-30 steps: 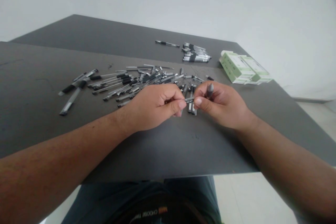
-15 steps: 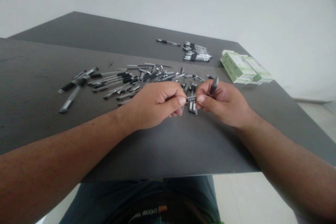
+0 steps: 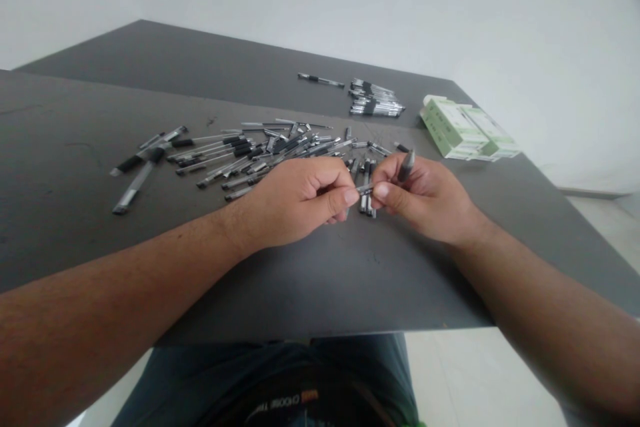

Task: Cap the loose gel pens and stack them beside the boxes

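Note:
My left hand (image 3: pixel 310 200) is closed, thumb pressed on the bent index finger, pinching one end of a slim pen piece (image 3: pixel 365 189), clear and dark. The other end of this piece sits between the thumb and index finger of my right hand (image 3: pixel 425 197), also closed. A dark pen tip (image 3: pixel 408 165) sticks up from the right fingers; whether it belongs to the same pen I cannot tell. Just behind the hands lie a few pens (image 3: pixel 367 203) with black grips. Loose pens and pen parts (image 3: pixel 280 147) spread in a pile beyond my left hand.
Two green-and-white boxes (image 3: pixel 453 127) lie at the right on the grey table (image 3: pixel 320 287). Stacked pens (image 3: pixel 375 107) and one single pen (image 3: pixel 320 81) rest farther back. More pens (image 3: pixel 137 180) cross each other at the left. The table's front edge runs close to my lap.
My left hand has shifted slightly to the right, closer to the right fingers. Less of the pen piece shows between them. The right hand has barely moved.

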`<state>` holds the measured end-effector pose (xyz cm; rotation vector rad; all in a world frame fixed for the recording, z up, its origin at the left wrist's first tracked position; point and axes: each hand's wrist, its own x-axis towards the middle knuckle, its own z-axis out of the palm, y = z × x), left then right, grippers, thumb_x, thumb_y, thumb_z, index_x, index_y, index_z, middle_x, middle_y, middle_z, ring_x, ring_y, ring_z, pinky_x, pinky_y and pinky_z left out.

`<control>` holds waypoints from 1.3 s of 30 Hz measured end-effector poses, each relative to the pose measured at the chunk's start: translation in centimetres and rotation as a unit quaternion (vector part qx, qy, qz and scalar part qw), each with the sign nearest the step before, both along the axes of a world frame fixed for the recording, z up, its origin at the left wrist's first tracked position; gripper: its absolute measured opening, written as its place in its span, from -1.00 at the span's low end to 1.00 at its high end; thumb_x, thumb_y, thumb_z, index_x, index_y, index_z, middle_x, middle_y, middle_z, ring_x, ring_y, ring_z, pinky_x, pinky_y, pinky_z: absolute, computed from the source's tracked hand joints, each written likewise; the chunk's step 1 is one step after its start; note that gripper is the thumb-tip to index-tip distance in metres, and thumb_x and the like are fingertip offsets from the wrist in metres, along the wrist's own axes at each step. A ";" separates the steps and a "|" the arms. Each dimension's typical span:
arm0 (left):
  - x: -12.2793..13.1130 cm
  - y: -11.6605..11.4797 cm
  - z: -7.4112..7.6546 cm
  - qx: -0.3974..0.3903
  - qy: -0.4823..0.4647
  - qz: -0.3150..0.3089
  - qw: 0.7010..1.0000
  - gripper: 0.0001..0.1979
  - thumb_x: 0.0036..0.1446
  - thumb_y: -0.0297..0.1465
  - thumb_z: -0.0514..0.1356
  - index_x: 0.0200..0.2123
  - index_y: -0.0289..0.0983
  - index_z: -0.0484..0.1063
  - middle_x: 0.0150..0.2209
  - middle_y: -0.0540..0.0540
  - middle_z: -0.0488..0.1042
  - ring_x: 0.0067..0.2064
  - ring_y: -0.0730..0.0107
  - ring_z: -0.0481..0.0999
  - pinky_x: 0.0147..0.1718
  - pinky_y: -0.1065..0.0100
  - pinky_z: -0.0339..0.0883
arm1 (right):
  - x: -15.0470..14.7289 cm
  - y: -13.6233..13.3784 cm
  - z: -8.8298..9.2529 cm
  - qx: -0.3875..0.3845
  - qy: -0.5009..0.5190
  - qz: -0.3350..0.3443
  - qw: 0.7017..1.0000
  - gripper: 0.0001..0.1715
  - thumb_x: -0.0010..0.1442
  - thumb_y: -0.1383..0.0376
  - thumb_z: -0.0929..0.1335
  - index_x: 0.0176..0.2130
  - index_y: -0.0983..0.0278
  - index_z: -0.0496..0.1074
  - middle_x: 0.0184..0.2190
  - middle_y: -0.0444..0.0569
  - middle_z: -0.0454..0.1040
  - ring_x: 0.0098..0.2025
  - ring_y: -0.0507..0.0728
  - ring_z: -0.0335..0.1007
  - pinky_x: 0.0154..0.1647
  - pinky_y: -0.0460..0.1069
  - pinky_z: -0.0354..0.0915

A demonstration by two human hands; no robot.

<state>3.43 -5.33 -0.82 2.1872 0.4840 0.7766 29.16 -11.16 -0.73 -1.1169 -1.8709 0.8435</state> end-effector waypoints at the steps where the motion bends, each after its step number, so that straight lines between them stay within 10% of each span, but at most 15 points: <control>1: 0.0 0.0 0.0 -0.012 -0.003 -0.006 1.000 -0.72 0.50 -0.32 0.23 -0.34 -0.20 0.55 -0.42 0.07 0.66 -0.39 0.46 0.64 -0.32 0.43 0.40 | 0.0 0.0 0.1 -0.001 0.005 0.002 1.000 -0.50 0.44 -0.11 0.58 -0.28 0.20 0.55 -0.45 -0.16 0.58 -0.45 0.05 0.38 -0.36 0.00 0.29; 39: 0.1 -0.9 -0.1 0.102 0.057 0.077 0.990 -0.81 0.44 -0.30 0.32 -0.01 -0.16 0.75 -0.17 0.01 0.78 -0.18 0.34 0.71 -0.13 0.34 0.48 | -1.0 -1.3 0.0 0.119 -0.080 -0.018 0.990 -0.92 0.34 0.31 0.57 -0.22 0.19 0.63 -0.38 -0.17 0.67 -0.42 0.03 0.51 -0.38 -0.06 0.34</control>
